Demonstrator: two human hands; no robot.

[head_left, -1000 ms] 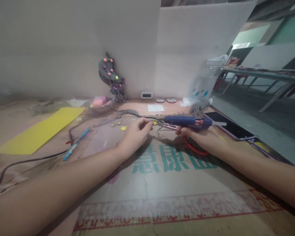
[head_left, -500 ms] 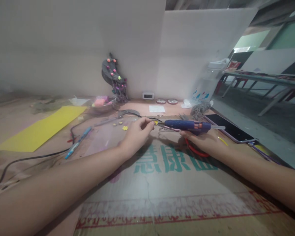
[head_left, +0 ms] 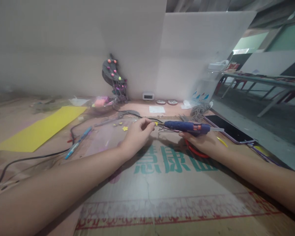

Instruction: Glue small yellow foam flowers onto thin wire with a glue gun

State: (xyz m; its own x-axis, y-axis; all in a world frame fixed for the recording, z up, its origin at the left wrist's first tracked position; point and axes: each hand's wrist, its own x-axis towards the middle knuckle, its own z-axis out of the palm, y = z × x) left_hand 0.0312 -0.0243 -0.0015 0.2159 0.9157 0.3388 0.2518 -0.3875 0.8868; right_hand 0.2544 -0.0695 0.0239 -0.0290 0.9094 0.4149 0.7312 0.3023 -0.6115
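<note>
My left hand [head_left: 139,132] pinches a small yellow piece [head_left: 156,124] between thumb and fingertips; its exact shape is too small to make out. In my right hand [head_left: 199,139] is a blue glue gun [head_left: 179,126], held level with its nozzle at the yellow piece. A clear glue stick [head_left: 217,129] pokes out of the gun's back end. Below the right hand shows a red loop [head_left: 196,150], perhaps scissor handles, partly hidden. Left of my left hand lies a yellow paper flower [head_left: 125,128], with smaller yellow bits beside it.
A yellow sheet [head_left: 44,127], a blue pen [head_left: 78,142] and a black cord [head_left: 34,157] lie at left. A grey crescent ornament [head_left: 110,72] stands at the back, near a small clock [head_left: 148,96]. At right are a phone [head_left: 229,128], grey yarn [head_left: 199,111] and a bottle [head_left: 206,82].
Both hands stay nearly in place. The glue gun has shifted very slightly down and left, its nozzle still at the yellow piece.
</note>
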